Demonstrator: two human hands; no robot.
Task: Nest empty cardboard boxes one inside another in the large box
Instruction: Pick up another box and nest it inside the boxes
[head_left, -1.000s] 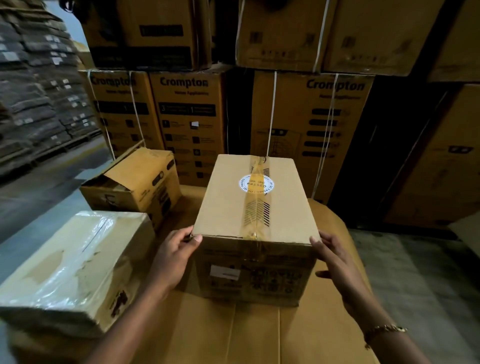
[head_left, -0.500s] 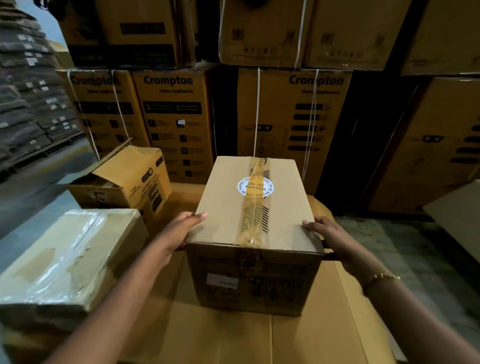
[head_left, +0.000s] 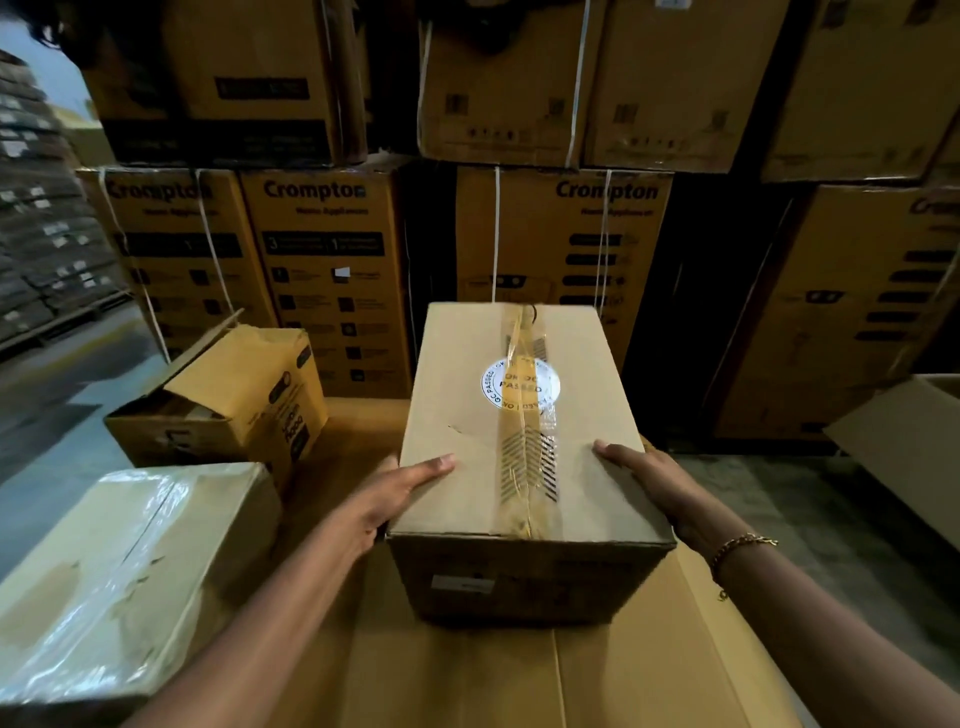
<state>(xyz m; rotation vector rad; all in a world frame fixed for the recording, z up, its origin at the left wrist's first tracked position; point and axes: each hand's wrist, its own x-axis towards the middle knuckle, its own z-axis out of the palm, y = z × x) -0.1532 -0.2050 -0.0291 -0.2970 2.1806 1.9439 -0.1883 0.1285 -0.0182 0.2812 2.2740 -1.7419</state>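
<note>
Head view: stacked cartons (head_left: 332, 291) wall the back. Before them a broad cardboard surface (head_left: 649, 665) carries the taped box (head_left: 519, 415), standing at its middle, still sealed. The left hand (head_left: 379, 499) and right hand (head_left: 660, 488) have moved from its flanks up to the top edges, thumbs over the lid, clasping it. A lift seems likely.

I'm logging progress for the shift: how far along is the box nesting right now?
Done: nothing looks nested yet; no box visibly sits inside another. In hand: the left hand and right hand grip the sides of the taped box, which is sealed, over flat cardboard. Left: the open-flapped box and the plastic-wrapped box stand apart at the left, waiting.
</note>
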